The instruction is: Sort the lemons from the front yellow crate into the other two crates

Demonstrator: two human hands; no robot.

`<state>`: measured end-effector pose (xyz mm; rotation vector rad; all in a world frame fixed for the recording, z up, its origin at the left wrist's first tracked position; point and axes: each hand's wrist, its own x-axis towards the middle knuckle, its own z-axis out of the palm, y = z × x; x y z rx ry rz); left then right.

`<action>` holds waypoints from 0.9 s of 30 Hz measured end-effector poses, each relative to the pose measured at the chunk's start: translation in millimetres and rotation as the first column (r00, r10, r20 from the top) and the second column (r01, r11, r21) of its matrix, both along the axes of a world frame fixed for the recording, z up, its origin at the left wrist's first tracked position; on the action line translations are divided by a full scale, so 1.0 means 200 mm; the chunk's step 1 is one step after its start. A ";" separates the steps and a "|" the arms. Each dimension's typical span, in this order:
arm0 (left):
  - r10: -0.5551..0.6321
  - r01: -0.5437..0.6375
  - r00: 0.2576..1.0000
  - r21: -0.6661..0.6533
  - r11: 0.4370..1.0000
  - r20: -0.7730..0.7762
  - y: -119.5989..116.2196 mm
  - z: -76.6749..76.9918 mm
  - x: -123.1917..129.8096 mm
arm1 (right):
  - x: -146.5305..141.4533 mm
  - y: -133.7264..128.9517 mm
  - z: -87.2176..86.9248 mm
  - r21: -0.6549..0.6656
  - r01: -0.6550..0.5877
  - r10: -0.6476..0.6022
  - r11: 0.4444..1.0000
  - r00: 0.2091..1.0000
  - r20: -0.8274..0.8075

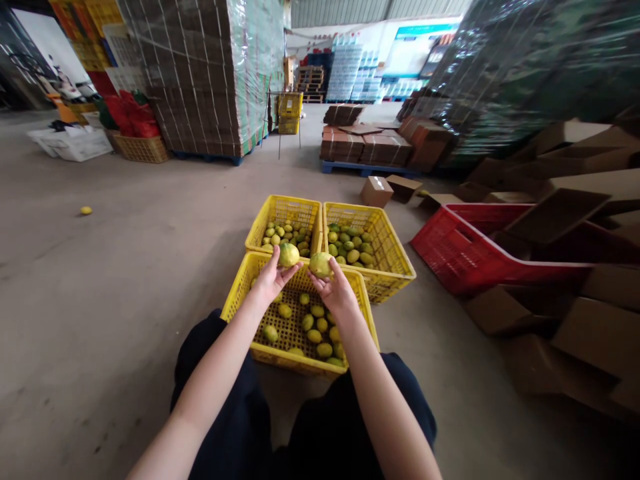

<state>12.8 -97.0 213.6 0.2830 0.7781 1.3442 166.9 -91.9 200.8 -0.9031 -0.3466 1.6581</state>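
Observation:
My left hand (273, 277) holds a yellow-green lemon (289, 255) between thumb and fingers. Beside it, my right hand (336, 287) holds another yellow-green lemon (321, 265); the two fruits are a small gap apart. Both hands are above the nearest yellow crate (233, 291), which has several loose lemons on its perforated bottom, more of them on the right side. Behind it stand two more yellow crates, a left one (257, 223) and a right one (393, 243), each with several lemons inside.
A red crate (445, 257) with cardboard in it stands at the right, among open cardboard boxes (595, 333). One lemon (86, 211) lies on the floor at the left. Wrapped stacks (190, 80) and a blue pallet (350, 168) with flat cardboard are farther back.

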 end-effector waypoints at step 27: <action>0.379 -0.053 0.692 0.480 0.876 -0.615 -0.05 -0.02 0.03 | -0.04 -0.06 -0.03 0.498 0.231 -0.488 0.836 0.728 0.482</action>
